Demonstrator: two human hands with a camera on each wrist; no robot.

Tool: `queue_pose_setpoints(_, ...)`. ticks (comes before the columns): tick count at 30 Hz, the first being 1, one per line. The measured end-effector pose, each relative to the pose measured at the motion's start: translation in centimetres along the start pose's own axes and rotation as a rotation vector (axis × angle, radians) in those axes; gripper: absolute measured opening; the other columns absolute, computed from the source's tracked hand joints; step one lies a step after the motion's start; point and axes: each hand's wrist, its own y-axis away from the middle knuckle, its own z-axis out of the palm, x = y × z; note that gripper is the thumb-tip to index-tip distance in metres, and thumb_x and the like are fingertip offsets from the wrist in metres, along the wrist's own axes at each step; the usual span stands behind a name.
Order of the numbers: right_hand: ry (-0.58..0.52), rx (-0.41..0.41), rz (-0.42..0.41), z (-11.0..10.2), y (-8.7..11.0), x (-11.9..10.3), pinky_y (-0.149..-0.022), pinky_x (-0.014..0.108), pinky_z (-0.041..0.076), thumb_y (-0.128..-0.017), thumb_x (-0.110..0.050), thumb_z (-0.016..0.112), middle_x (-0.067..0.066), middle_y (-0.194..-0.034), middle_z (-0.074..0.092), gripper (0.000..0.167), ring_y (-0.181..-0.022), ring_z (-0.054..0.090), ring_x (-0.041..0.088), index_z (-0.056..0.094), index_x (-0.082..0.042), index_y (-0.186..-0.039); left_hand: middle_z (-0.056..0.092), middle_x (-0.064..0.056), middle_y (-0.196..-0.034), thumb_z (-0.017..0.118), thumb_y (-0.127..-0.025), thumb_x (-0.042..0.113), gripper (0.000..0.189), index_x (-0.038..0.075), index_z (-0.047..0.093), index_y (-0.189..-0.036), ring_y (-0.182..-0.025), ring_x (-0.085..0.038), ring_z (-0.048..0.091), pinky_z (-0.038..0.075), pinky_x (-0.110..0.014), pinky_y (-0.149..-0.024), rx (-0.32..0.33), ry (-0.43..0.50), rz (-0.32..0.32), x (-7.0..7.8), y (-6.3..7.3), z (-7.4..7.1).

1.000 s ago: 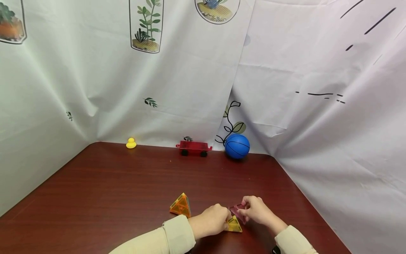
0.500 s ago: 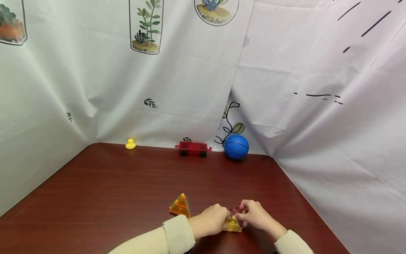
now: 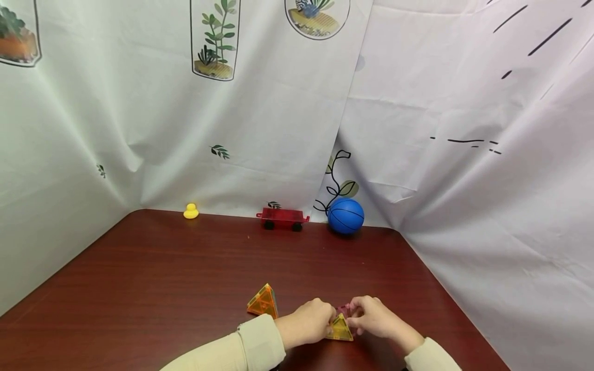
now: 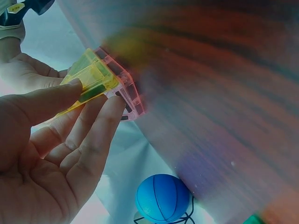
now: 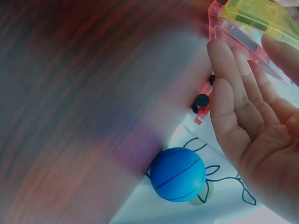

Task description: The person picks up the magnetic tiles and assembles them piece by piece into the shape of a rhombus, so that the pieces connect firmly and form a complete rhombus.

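Note:
In the head view my left hand (image 3: 310, 320) pinches a translucent yellow triangular magnetic tile (image 3: 341, 330) near the front of the table. My right hand (image 3: 375, 317) holds a pink magnetic tile (image 3: 343, 310) right behind it, partly covered by the yellow one and my fingers. From the left wrist, the thumb lies on the yellow tile (image 4: 91, 74) and fingertips reach the pink tile (image 4: 134, 98), the two lying edge to edge. The right wrist view has fingers along the pink tile (image 5: 233, 35) and the thumb at the yellow tile (image 5: 264, 16).
An orange pyramid of magnetic tiles (image 3: 264, 302) stands left of my hands, just beyond the left sleeve. Along the back edge of the brown table (image 3: 185, 268) sit a yellow rubber duck (image 3: 191, 211), a red wheeled cart (image 3: 283, 217) and a blue ball (image 3: 345, 216).
My right hand has brought the pink tile left and down, close behind the yellow tile. The left hand has stayed in place on the yellow tile.

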Motion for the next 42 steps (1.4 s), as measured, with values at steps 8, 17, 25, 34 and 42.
queue_pose_setpoints(8, 0.05, -0.039, -0.025, -0.5, 0.1, -0.3, -0.045, 0.025, 0.043, -0.075, -0.007, 0.065, -0.001, -0.064, 0.058, 0.01, -0.047, 0.054, 0.017, 0.055, -0.005, -0.076, 0.024, 0.009, -0.047, 0.068, -0.07, 0.011, 0.033, 0.014, 0.04, -0.053, -0.042, -0.004, 0.023, 0.022, -0.017, -0.038, 0.011, -0.015, -0.012, -0.1, -0.1, 0.0)
queue_pose_setpoints(17, 0.046, -0.08, -0.037, -0.9, 0.2, -0.3, -0.047, 0.024, 0.044, -0.071, -0.005, 0.067, -0.002, -0.067, 0.061, 0.01, -0.052, 0.053, 0.009, 0.06, -0.005, -0.078, 0.041, 0.011, -0.05, 0.069, -0.071, 0.012, 0.014, 0.016, 0.058, -0.064, -0.044, -0.002, 0.034, 0.032, -0.017, -0.041, -0.017, 0.008, -0.035, -0.1, -0.2, 0.2)
queue_pose_setpoints(25, 0.027, -0.088, -0.025, -1.0, 0.4, -0.3, -0.049, 0.024, 0.044, -0.071, -0.007, 0.069, 0.0, -0.069, 0.061, 0.013, -0.057, 0.056, 0.009, 0.061, -0.003, -0.08, 0.039, 0.011, -0.049, 0.069, -0.072, 0.015, 0.016, 0.015, 0.056, -0.062, -0.043, -0.001, 0.032, 0.03, -0.016, -0.04, -0.014, 0.023, -0.036, -0.3, -0.1, -0.1)
queue_pose_setpoints(34, 0.036, -0.091, -0.032, -0.9, 0.3, -0.4, -0.051, 0.025, 0.044, -0.069, -0.017, 0.073, -0.002, -0.07, 0.061, 0.023, -0.059, 0.056, 0.009, 0.061, -0.005, -0.083, 0.06, 0.006, -0.072, 0.069, -0.073, 0.017, 0.014, 0.009, 0.066, -0.085, -0.063, -0.003, 0.053, 0.042, -0.02, -0.056, 0.021, 0.101, -0.129, -1.7, 0.4, -3.4)
queue_pose_setpoints(42, 0.134, -0.08, -0.051, -0.4, -0.2, -0.1, -0.059, 0.025, 0.043, -0.068, -0.03, 0.073, -0.004, -0.076, 0.059, 0.036, -0.068, 0.054, 0.007, 0.06, -0.004, -0.089, 0.06, 0.002, -0.076, 0.069, -0.074, 0.023, 0.025, 0.01, 0.063, -0.094, -0.067, -0.009, 0.054, 0.043, -0.028, -0.058, 0.084, 0.149, -0.272, -4.4, 1.4, -5.7)
